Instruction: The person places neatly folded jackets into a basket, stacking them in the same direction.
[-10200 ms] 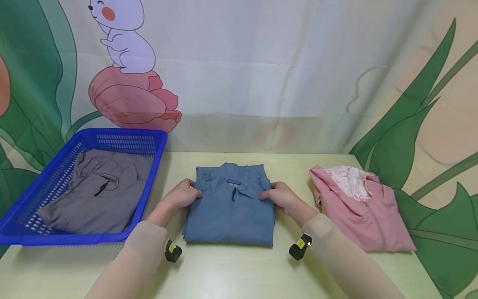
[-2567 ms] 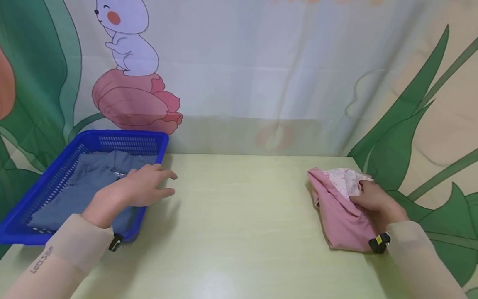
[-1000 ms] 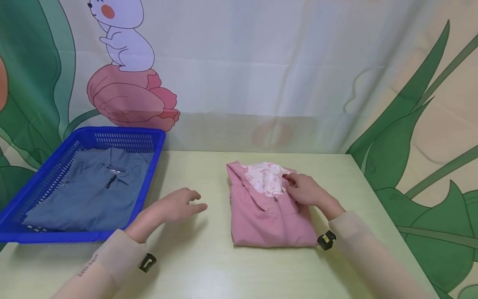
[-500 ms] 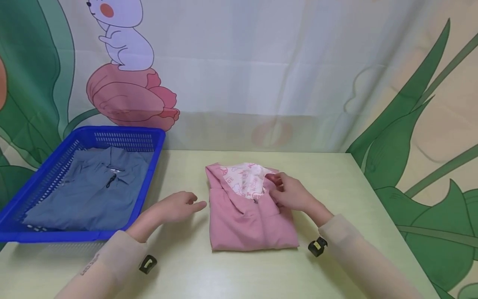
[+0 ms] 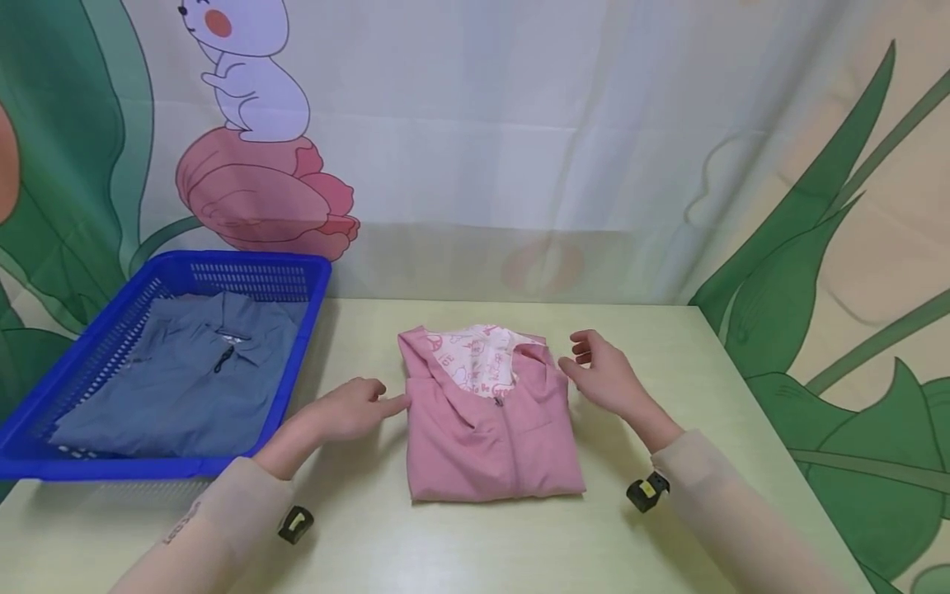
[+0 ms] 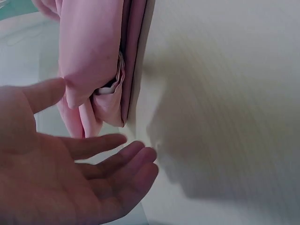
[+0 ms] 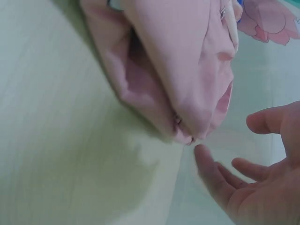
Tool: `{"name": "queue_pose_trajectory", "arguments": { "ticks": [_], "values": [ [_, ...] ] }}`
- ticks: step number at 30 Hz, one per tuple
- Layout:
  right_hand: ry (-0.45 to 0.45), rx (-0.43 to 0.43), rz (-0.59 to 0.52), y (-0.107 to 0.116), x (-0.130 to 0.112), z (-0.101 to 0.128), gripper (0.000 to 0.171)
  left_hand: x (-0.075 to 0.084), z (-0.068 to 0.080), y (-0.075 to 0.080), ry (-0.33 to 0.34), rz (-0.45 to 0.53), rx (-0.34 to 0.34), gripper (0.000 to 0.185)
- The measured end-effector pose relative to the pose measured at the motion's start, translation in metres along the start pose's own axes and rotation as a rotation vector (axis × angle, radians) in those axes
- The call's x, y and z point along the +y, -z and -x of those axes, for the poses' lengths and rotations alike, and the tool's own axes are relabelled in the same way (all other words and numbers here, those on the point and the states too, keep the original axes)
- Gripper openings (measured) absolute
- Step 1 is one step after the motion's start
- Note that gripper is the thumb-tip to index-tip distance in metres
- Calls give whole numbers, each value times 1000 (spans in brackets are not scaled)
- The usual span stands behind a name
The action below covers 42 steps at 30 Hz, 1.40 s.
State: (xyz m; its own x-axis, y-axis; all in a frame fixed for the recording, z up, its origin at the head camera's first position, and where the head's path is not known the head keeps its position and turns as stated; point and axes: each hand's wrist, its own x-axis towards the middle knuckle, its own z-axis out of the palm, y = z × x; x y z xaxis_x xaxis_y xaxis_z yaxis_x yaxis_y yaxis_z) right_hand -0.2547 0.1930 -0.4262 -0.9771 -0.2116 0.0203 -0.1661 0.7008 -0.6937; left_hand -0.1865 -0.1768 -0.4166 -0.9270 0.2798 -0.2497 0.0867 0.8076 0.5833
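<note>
A folded pink zip jacket (image 5: 475,454) lies in the middle of the table, its white patterned lining showing at the neck. My left hand (image 5: 347,411) is beside its left edge, fingers relaxed, thumb tip right at the fabric. In the left wrist view, the folded layers of the jacket (image 6: 91,42) rise past the thumb, and the palm holds nothing. On the other side, my right hand (image 5: 604,375) hovers near the upper right edge with loosely bent fingers and nothing in them. The right wrist view shows a gap between its thumb and the jacket (image 7: 168,56).
A blue plastic basket (image 5: 303,363) stands at the table's left with a folded blue-grey zip-neck shirt (image 5: 178,396) inside. The pale table (image 5: 460,549) ends at a printed curtain (image 5: 475,165) behind. A small black camera sits at each wrist.
The pink jacket has come from the table's right side to the middle, drawn by my right hand, which has now let go. Earlier, the blue-grey shirt went from the table into the basket.
</note>
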Motion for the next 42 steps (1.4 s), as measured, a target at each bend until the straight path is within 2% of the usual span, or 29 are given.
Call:
{"name": "queue_pose_trajectory", "arguments": {
  "ticks": [3, 9, 13, 16, 21, 28, 34, 39, 42],
  "values": [
    [-83, -61, -22, 2, 7, 2, 57, 0, -1, -1, 16, 35, 30, 67],
    [-244, -208, -173, -3, 15, 7, 65, 0, -4, -3, 41, 105, 44, 65],
    [-251, -264, -268, -7, 16, 8, 62, -1, -7, -7, 60, 178, 22, 63],
    [-232, -302, -361, -9, 17, 7, 55, 0, -12, -11, 63, 252, -14, 53],
    [-235, -305, -462, -10, 19, 9, 49, 3, -22, -17, 76, 414, -78, 41],
    [-281, -317, -561, -14, 23, 12, 55, 5, -35, -23, 189, 773, -117, 50],
    [-295, -312, -618, -18, 25, 13, 59, 6, -43, -24, 259, 931, -127, 23],
    [-304, -297, -637, -21, 25, 12, 59, 7, -50, -29, 222, 1070, -136, 13],
    [-312, -282, -642, -21, 25, 12, 58, 8, -51, -29, 169, 1094, -136, 16]
  ]
}}
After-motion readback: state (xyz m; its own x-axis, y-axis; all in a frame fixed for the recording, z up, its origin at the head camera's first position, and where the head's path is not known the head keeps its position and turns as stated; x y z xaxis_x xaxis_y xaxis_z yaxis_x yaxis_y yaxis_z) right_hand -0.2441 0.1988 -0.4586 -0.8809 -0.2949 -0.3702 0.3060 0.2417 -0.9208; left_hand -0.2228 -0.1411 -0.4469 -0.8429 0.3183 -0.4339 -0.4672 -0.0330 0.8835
